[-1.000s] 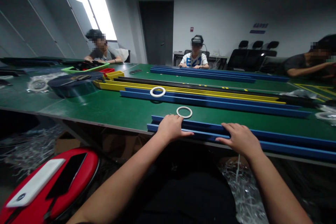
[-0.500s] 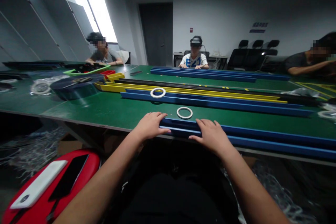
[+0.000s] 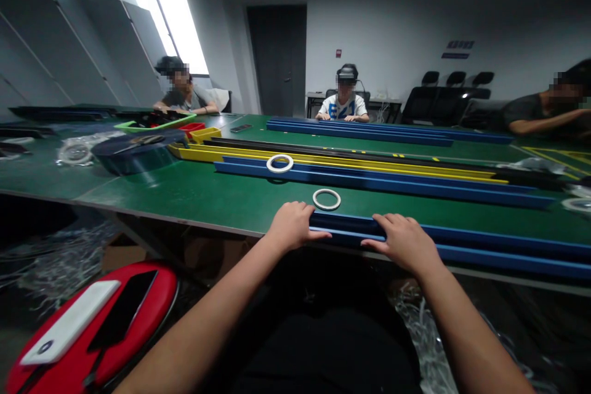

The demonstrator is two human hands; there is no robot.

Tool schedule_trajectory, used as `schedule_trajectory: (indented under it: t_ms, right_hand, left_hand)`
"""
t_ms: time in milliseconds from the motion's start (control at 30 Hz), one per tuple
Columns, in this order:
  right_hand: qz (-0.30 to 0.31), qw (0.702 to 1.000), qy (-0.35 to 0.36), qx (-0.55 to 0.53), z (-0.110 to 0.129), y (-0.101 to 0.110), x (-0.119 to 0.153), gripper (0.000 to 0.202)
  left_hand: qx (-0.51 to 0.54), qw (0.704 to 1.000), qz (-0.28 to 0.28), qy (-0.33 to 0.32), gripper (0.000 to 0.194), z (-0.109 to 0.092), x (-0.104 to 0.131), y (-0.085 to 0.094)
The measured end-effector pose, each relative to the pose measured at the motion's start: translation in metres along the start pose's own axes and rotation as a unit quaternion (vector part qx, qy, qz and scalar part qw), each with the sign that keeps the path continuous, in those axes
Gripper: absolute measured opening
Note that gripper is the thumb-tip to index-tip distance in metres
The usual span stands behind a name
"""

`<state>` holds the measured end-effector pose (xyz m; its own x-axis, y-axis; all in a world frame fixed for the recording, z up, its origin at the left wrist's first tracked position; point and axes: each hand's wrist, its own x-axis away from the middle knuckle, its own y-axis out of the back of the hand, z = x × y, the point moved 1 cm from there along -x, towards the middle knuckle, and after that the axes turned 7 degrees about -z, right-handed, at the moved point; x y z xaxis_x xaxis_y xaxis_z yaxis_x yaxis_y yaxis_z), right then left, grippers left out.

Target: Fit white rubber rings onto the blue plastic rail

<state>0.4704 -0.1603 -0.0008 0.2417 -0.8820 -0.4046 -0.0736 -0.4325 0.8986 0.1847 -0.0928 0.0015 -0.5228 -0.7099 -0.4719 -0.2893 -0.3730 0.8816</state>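
A long blue channel strip (image 3: 501, 250) lies along the near edge of the green table (image 3: 184, 203). My left hand (image 3: 292, 226) grips its left end, fingers over the far side and thumb along the near side. A short way to the right, my right hand (image 3: 409, 243) grips the same strip in the same manner. Just beyond my hands a roll of white tape (image 3: 327, 191) lies flat on the table. Farther back, a second white tape roll (image 3: 279, 155) rests on another blue strip (image 3: 392, 184).
Yellow strips (image 3: 443, 175) and more blue strips (image 3: 360, 130) lie farther back. A large dark coil (image 3: 138, 161) and a green-rimmed tray (image 3: 184, 119) stand at left. A red stool (image 3: 152, 314) holds a black phone (image 3: 124, 308) and a white box. Several people sit around the table.
Both my hands have moved to the right, and the blue strip's left end has shifted right with them. The tape rolls stay where they were on the table and strip.
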Motion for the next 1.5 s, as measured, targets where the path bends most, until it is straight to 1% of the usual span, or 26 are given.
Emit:
schedule_trajectory:
  t_ms: [67, 133, 200, 267, 333, 400, 433, 467, 533, 600, 700, 767, 833, 967, 1033, 1100, 1167, 1233, 1333, 1433, 1500]
  right_hand:
    - [0.007, 1.0, -0.002, -0.005, -0.015, -0.004, 0.007, 0.076]
    - [0.019, 1.0, -0.009, -0.017, -0.026, -0.006, 0.009, 0.076]
    - [0.042, 0.998, -0.024, -0.05, -0.031, -0.005, 0.005, 0.069]
    - [0.069, 0.991, -0.033, -0.113, -0.029, -0.002, -0.009, 0.059]
    - [0.078, 0.979, -0.016, -0.187, -0.022, 0.0, -0.033, 0.053]
    - [0.063, 0.971, 0.022, -0.229, -0.009, -0.002, -0.062, 0.045]
    - [0.061, 0.969, 0.041, -0.234, -0.001, -0.005, -0.078, 0.039]
    - [0.072, 0.968, 0.062, -0.231, 0.007, -0.009, -0.093, 0.035]
    - [0.112, 0.969, 0.086, -0.204, 0.021, -0.02, -0.117, 0.034]
    - [0.137, 0.964, 0.105, -0.203, 0.032, -0.031, -0.133, 0.029]
    - [0.148, 0.961, 0.108, -0.206, 0.038, -0.04, -0.142, 0.017]
    - [0.141, 0.962, 0.098, -0.211, 0.037, -0.039, -0.14, 0.015]
    - [0.122, 0.965, 0.078, -0.217, 0.035, -0.033, -0.133, 0.018]
    - [0.072, 0.967, 0.024, -0.243, 0.039, -0.012, -0.106, 0.029]
    - [0.034, 0.949, 0.011, -0.313, 0.047, -0.004, -0.087, 0.028]
    - [-0.018, 0.939, 0.002, -0.344, 0.055, 0.001, -0.07, 0.026]
    - [-0.079, 0.931, -0.008, -0.357, 0.061, 0.001, -0.057, 0.025]
    - [-0.13, 0.923, -0.018, -0.363, 0.063, -0.001, -0.051, 0.026]
    - [-0.171, 0.912, -0.016, -0.372, 0.061, -0.005, -0.047, 0.024]
    - [-0.211, 0.902, 0.007, -0.377, 0.059, -0.008, -0.046, 0.02]
    - [-0.238, 0.896, 0.032, -0.373, 0.06, -0.009, -0.044, 0.016]
  left_hand:
    - [0.007, 1.0, 0.005, 0.007, 0.082, -0.011, -0.005, -0.008]
    - [0.016, 1.0, 0.008, 0.014, 0.082, -0.017, -0.007, -0.014]
    - [0.024, 1.0, 0.005, 0.015, 0.081, -0.019, -0.007, -0.017]
    - [0.028, 1.0, -0.001, 0.011, 0.081, -0.018, -0.005, -0.018]
    - [0.03, 1.0, -0.001, 0.009, 0.082, -0.017, -0.004, -0.019]
    - [0.031, 0.999, 0.006, 0.013, 0.081, -0.017, -0.003, -0.019]
    - [0.031, 0.999, 0.009, 0.015, 0.081, -0.017, -0.003, -0.019]
    - [0.032, 0.999, 0.012, 0.016, 0.081, -0.017, -0.004, -0.019]
    - [0.034, 0.999, 0.014, 0.018, 0.08, -0.017, -0.004, -0.019]
    - [0.038, 0.999, 0.016, 0.021, 0.079, -0.017, -0.004, -0.019]
    - [0.043, 0.999, 0.016, 0.026, 0.079, -0.016, -0.004, -0.02]
    - [0.046, 0.999, 0.013, 0.026, 0.079, -0.016, -0.003, -0.02]
    - [0.052, 0.998, 0.007, 0.025, 0.079, -0.016, -0.003, -0.021]
    - [0.057, 0.998, 0.002, 0.016, 0.08, -0.015, -0.003, -0.023]
    - [0.05, 0.999, 0.012, 0.013, 0.08, -0.015, -0.005, -0.024]
    - [0.049, 0.999, 0.02, 0.011, 0.078, -0.014, -0.005, -0.024]
    - [0.056, 0.998, 0.013, 0.007, 0.075, -0.014, -0.005, -0.02]
    - [0.067, 0.998, -0.007, -0.001, 0.067, -0.015, -0.002, -0.014]
    - [0.094, 0.994, -0.056, -0.009, 0.05, -0.017, 0.002, 0.001]
    - [0.135, 0.983, -0.121, 0.021, 0.026, -0.018, 0.005, 0.016]
    - [0.168, 0.972, -0.155, 0.053, 0.016, -0.018, 0.005, 0.022]
